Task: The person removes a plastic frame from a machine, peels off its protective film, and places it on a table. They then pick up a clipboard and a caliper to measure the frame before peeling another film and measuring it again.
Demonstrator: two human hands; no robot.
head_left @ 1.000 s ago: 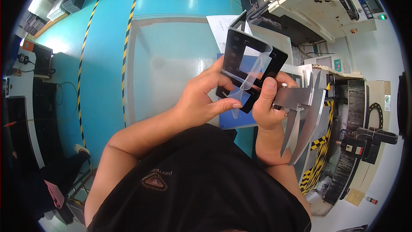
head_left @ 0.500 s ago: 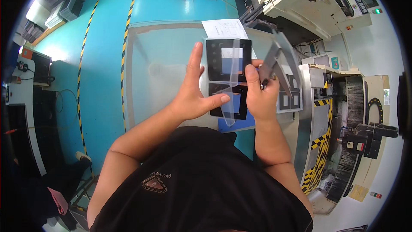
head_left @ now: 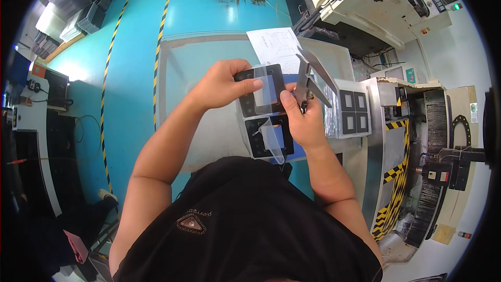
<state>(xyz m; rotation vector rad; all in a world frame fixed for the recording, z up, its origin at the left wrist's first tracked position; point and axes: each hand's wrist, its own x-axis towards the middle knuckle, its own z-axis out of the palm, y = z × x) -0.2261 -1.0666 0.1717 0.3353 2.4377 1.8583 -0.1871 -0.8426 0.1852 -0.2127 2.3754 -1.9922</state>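
Note:
My left hand (head_left: 222, 84) is closed on the left edge of a black-bordered panel (head_left: 247, 102) with a rectangular window, its thumb lying on top. A strip of clear film (head_left: 265, 99) lies over this panel. A second black-bordered panel (head_left: 254, 137) sits nearer my body, with loose film (head_left: 271, 143) curling off it; whether the two are one piece I cannot tell. My right hand (head_left: 309, 122) holds a metal caliper (head_left: 307, 81), its jaws pointing up and away. The right thumb rests by the far panel's right edge. Some right fingers are hidden.
Beneath my hands is a translucent-topped table (head_left: 209, 138). A printed drawing sheet (head_left: 271, 44) lies at its far side. Right of my right hand stands a stack of film-wrapped sheets (head_left: 355, 130) with black frames. Machines (head_left: 365, 13) stand beyond and to the right.
My left hand was open with fingers spread beside the panel; now it has closed on the panel's left edge. The panels have shifted slightly left and nearer; the caliper has moved left.

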